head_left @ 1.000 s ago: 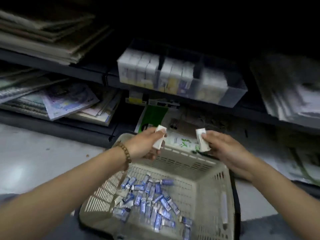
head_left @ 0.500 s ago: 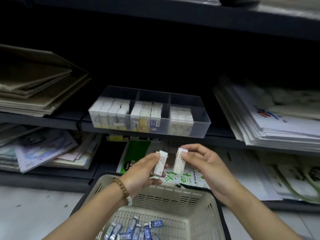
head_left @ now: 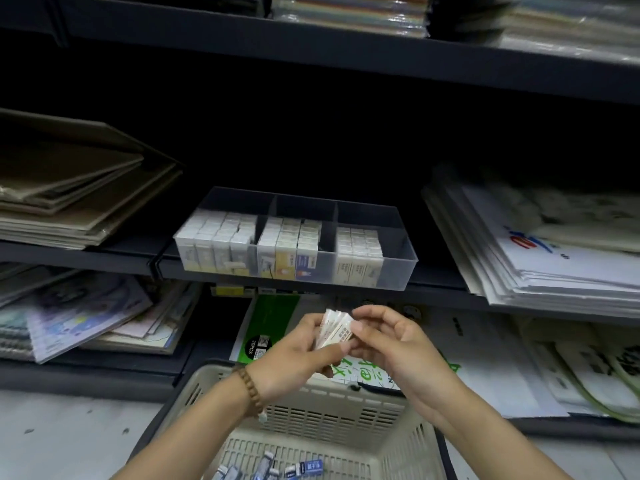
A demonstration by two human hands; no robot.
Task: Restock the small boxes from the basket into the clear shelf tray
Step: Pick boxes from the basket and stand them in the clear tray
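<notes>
Fingers [head_left: 358, 328] of left hand [head_left: 294, 358] and right hand [head_left: 398, 344] pinch small white rectangular boxes [head_left: 337, 329] above the beige slotted plastic basket [head_left: 329, 414], below the clear divided shelf tray [head_left: 398, 275]; white paper stacks [head_left: 554, 271] lie beside it.

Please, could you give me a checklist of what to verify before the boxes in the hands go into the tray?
1. Small boxes gripped by left hand and right hand: ok.
2. Boxes squared into one stack: not ok, they fan out.
3. Free room in clear tray, right compartment: ok.
4. Way up to the tray unblocked: ok.
5. Which compartment matches their print: cannot tell.
</notes>
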